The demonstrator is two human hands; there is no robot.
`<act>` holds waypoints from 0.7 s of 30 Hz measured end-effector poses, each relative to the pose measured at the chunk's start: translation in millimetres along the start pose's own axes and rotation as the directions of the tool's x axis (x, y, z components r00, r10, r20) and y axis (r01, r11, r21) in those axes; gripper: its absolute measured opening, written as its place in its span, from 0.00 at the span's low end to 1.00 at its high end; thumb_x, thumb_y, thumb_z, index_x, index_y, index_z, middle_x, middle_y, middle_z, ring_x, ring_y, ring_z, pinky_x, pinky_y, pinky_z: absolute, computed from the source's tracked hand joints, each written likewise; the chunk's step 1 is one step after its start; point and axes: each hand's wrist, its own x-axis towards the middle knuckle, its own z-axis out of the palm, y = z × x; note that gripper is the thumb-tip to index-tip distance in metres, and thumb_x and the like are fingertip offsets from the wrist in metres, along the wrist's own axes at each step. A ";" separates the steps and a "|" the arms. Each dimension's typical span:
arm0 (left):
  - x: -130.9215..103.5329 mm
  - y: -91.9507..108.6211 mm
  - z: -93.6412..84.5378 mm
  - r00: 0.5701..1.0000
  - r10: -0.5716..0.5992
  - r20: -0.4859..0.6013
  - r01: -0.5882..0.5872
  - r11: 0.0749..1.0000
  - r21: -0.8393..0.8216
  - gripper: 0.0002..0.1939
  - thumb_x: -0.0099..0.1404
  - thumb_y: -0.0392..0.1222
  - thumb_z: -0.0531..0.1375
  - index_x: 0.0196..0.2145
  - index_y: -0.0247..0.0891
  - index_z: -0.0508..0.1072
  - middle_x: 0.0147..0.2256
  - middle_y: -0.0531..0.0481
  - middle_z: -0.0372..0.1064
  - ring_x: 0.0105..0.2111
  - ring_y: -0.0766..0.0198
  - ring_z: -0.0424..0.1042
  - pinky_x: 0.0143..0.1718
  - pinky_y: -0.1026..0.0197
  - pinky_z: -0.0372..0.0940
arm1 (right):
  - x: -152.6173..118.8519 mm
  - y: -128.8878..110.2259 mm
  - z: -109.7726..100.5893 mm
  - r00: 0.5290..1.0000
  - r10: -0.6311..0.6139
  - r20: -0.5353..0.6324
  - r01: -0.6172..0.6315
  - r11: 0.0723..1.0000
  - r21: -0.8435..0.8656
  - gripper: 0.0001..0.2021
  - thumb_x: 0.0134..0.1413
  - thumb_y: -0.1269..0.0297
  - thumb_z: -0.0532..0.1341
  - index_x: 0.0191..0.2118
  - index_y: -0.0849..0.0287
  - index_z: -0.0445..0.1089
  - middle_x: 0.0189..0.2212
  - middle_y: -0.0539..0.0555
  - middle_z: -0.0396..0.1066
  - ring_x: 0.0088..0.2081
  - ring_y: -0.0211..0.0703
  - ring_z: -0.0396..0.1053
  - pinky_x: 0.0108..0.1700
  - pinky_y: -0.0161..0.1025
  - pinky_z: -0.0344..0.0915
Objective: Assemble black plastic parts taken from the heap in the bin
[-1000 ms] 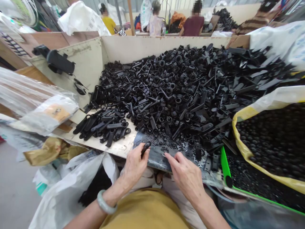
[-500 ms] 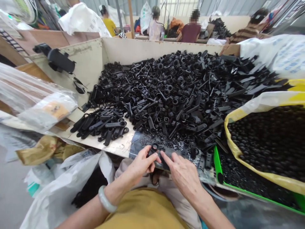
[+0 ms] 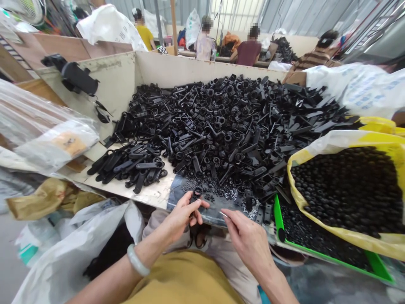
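My left hand [image 3: 186, 213] holds a black plastic part [image 3: 196, 193] with a round end between thumb and fingers, over the front edge of the work surface. To its right, my right hand [image 3: 245, 230] pinches a small, thin silvery piece [image 3: 223, 214] between thumb and forefinger. The hands are apart. Just beyond them, tiny black pieces [image 3: 209, 184] and small silvery pins [image 3: 232, 194] lie scattered on a dark sheet [image 3: 209, 213]. A large heap of black plastic parts [image 3: 215, 122] rises behind.
A group of black parts [image 3: 129, 166] lies at the left. On the right are a green tray [image 3: 280, 215] and a yellow-edged sack [image 3: 300, 200] of round black pieces. A white sack [image 3: 57, 261] stands at lower left. Several people sit in the background.
My right hand has moved away from my left hand, and a thin silvery piece now shows at its fingertips. The view has shifted slightly.
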 end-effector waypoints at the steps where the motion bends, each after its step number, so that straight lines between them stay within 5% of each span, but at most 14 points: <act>1: -1.4 1.9 -0.7 1.000 0.002 0.009 -0.002 1.000 0.020 0.22 0.62 0.52 0.66 0.45 0.39 0.62 0.42 0.46 0.77 0.22 0.74 0.67 0.20 0.69 0.49 | 1.4 1.6 2.3 0.998 0.034 -0.061 -0.026 0.991 0.129 0.15 0.72 0.64 0.53 0.48 0.56 0.78 0.40 0.55 0.81 0.39 0.45 0.79 0.41 0.37 0.70; 3: -6.1 5.9 -1.4 0.999 -0.015 0.047 0.011 0.998 0.066 0.19 0.63 0.52 0.65 0.42 0.39 0.63 0.37 0.51 0.75 0.20 0.75 0.63 0.20 0.69 0.48 | 7.3 1.4 7.1 0.985 0.116 -0.130 -0.064 0.935 0.348 0.15 0.70 0.56 0.57 0.44 0.57 0.79 0.37 0.55 0.81 0.35 0.45 0.78 0.38 0.37 0.70; 7: -19.1 9.0 -0.7 0.982 -0.088 0.167 0.075 0.994 0.085 0.19 0.65 0.52 0.64 0.45 0.39 0.64 0.29 0.58 0.69 0.19 0.76 0.59 0.21 0.68 0.46 | 26.8 -11.0 13.3 0.980 0.161 -0.116 -0.065 0.812 0.580 0.20 0.62 0.53 0.64 0.54 0.58 0.77 0.33 0.52 0.75 0.27 0.40 0.69 0.30 0.36 0.69; 11: -28.9 4.8 -0.8 0.967 -0.105 0.233 0.095 0.994 0.051 0.21 0.66 0.52 0.64 0.49 0.38 0.65 0.26 0.58 0.67 0.19 0.74 0.57 0.21 0.66 0.44 | 41.4 -22.8 16.4 0.997 0.041 -0.063 0.007 0.783 0.622 0.18 0.64 0.56 0.64 0.55 0.56 0.78 0.37 0.53 0.73 0.27 0.37 0.67 0.31 0.35 0.67; 17: -35.7 6.6 -8.3 0.952 -0.100 0.291 0.102 0.995 0.009 0.15 0.69 0.52 0.61 0.38 0.38 0.63 0.27 0.55 0.68 0.19 0.75 0.56 0.23 0.65 0.46 | 46.3 -26.9 18.2 0.988 -0.156 -0.008 0.131 0.796 0.591 0.15 0.71 0.62 0.58 0.57 0.57 0.75 0.44 0.56 0.74 0.44 0.42 0.74 0.47 0.37 0.70; 21: -34.9 9.9 -13.2 0.941 -0.115 0.319 0.124 0.992 -0.009 0.16 0.69 0.52 0.61 0.36 0.39 0.62 0.27 0.53 0.71 0.18 0.75 0.56 0.22 0.65 0.45 | 49.0 -29.2 17.5 0.972 -0.234 0.019 0.182 0.804 0.566 0.16 0.73 0.65 0.55 0.60 0.56 0.72 0.44 0.56 0.72 0.44 0.42 0.73 0.48 0.37 0.70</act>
